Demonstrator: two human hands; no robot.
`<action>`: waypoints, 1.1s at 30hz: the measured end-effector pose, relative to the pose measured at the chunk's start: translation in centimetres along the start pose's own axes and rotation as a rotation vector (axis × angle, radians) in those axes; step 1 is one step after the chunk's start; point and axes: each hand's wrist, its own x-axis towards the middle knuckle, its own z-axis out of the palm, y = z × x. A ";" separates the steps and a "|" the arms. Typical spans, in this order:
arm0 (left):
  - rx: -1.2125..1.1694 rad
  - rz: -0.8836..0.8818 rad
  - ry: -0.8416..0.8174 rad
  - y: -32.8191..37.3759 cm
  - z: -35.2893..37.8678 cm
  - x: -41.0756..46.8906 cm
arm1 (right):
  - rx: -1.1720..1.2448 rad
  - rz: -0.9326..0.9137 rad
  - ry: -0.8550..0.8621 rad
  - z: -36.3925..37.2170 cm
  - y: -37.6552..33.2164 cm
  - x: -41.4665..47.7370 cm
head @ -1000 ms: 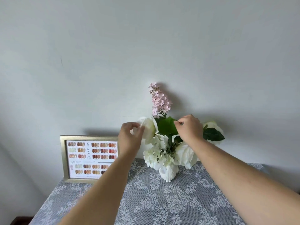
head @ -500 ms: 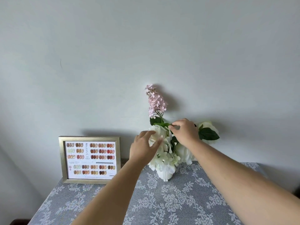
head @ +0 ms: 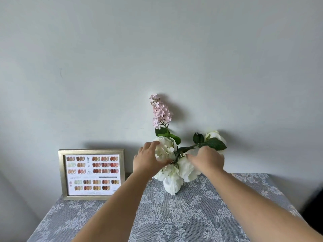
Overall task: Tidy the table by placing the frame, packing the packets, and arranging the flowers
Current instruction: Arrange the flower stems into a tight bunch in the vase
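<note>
A small white vase stands at the back of the table and holds white flowers and a tall pink flower spike with green leaves. My left hand cups the left white bloom, fingers curled around it. My right hand rests on the white blooms at the right, just under a leafy stem; whether it grips anything is hidden. A gold picture frame with a colour-swatch print stands upright against the wall at the left. No packets are in view.
The table carries a grey lace-patterned cloth and stands against a plain pale wall. A dark object shows at the right edge beyond the table.
Both hands have dropped from the upper leaves and bloom tops to the lower flower heads near the vase mouth. The leafy stem at the right now stands free above my right hand.
</note>
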 end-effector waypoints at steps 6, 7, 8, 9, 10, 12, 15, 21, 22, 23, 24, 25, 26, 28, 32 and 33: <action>0.030 -0.007 0.011 0.1 0.1 0.3 | 0.135 0.029 -0.143 -0.1 -0.4 0.0; 0.038 -0.009 0.010 0.0 0.1 0.4 | 0.134 0.023 -0.117 -0.4 -0.2 0.2; 0.049 -0.007 0.009 -0.1 0.2 0.6 | 0.133 0.012 -0.070 -0.7 0.2 0.6; 0.060 0.000 0.009 -0.2 0.3 0.7 | 0.131 -0.001 -0.008 -1.1 0.6 1.2; 0.066 0.011 0.011 -0.3 0.3 0.9 | 0.130 -0.006 0.056 -1.4 1.1 1.9; 0.067 0.033 0.016 -0.5 0.4 1.2 | 0.156 0.030 0.153 -2.1 2.1 3.7; 0.050 0.072 0.004 -0.8 0.3 1.5 | 0.148 0.130 0.158 -2.5 3.5 6.2; -0.049 0.167 0.115 -1.8 1.4 1.8 | 0.128 0.292 0.029 -1.0 4.8 9.2; -0.071 0.179 0.135 -1.9 1.5 1.7 | 0.150 0.307 0.016 -0.7 4.8 9.2; -0.089 0.186 0.151 -1.9 1.8 1.7 | 0.168 0.325 0.009 -0.3 4.9 9.3; -0.104 0.190 0.163 -2.0 2.0 1.8 | 0.180 0.344 0.007 0.1 4.9 9.5; -0.111 0.194 0.172 -2.0 2.2 1.8 | 0.188 0.362 0.013 0.4 4.9 9.6; -0.111 0.197 0.180 -2.1 2.4 1.9 | 0.200 0.374 0.024 0.6 4.9 9.7; -0.101 0.200 0.194 -2.1 2.7 2.0 | 0.227 0.364 0.057 0.8 4.7 9.8; -0.065 0.204 0.191 -2.0 2.7 2.0 | 0.302 0.238 0.136 0.3 4.3 9.6; -0.051 0.205 0.184 -2.0 2.7 2.0 | 0.343 0.197 0.143 0.0 4.1 9.4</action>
